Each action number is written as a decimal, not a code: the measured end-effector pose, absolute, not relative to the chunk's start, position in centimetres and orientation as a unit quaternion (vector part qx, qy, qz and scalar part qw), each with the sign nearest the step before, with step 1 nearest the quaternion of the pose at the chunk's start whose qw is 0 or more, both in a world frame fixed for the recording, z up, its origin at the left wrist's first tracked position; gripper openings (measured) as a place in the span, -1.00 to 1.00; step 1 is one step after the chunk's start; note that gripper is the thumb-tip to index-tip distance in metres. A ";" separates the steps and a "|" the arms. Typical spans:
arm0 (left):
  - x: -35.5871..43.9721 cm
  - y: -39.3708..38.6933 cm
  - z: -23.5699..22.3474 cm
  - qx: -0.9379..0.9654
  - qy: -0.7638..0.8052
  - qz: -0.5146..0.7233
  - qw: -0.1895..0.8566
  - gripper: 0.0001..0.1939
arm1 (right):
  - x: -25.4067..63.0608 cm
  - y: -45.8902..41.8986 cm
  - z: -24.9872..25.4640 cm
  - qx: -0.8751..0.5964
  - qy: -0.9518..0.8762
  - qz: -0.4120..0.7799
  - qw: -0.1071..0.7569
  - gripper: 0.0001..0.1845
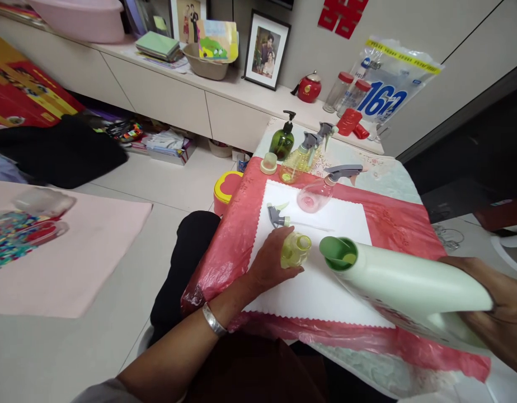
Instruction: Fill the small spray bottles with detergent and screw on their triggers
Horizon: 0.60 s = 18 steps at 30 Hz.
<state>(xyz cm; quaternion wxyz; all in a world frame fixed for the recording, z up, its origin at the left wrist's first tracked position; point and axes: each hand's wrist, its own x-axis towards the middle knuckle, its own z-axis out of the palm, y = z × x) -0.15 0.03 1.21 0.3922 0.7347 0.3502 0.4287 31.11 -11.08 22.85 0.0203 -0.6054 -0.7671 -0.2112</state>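
My left hand (272, 260) is wrapped round a clear yellow spray bottle (295, 250) with its top off, upright on the white mat (325, 296). A grey trigger spray head (278, 215) with a thin tube lies just behind it. My right hand (504, 313) grips the handle of a large pale green jug (413, 280). The jug is tilted, and its dark green spout (340, 254) points left, beside the bottle's open mouth and apart from it. No liquid is seen coming out. A pink spray bottle (315, 196) with a grey trigger stands further back on the mat.
Behind stand a green pump bottle (282, 143), yellow spray bottles (297, 162) and a small pale cup (268, 163). Red plastic sheeting (225, 252) covers part of the table. A cabinet (237, 109) with picture frames runs behind. At left, a pink surface (94, 246) holds colourful small pieces.
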 end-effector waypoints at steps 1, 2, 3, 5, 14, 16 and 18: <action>-0.1 0.0 1.2 0.735 0.349 0.429 0.391 -0.01 | 30.9 -10.9 23.0 -0.590 -0.777 -0.221 0.014 -0.72; -0.1 0.0 1.2 0.736 0.348 0.430 0.391 -0.01 | 30.6 -10.8 23.1 -0.584 -0.780 -0.224 0.006 -0.73; -0.1 0.0 1.2 0.737 0.346 0.430 0.391 -0.01 | 30.3 -10.6 23.2 -0.581 -0.782 -0.224 -0.003 -0.73; -0.1 0.0 1.2 0.739 0.342 0.432 0.388 0.00 | 29.7 -10.2 23.4 -0.578 -0.783 -0.226 -0.024 -0.71; -0.1 0.0 1.3 0.746 0.334 0.442 0.370 0.01 | 29.7 -9.1 23.5 -0.536 -0.799 -0.266 -0.055 -0.72; -0.1 0.0 1.3 0.747 0.333 0.443 0.367 0.01 | 29.8 -9.0 23.5 -0.539 -0.800 -0.257 -0.056 -0.71; 0.0 0.0 1.4 0.748 0.334 0.443 0.365 0.01 | 30.0 -9.1 23.5 -0.550 -0.795 -0.249 -0.055 -0.70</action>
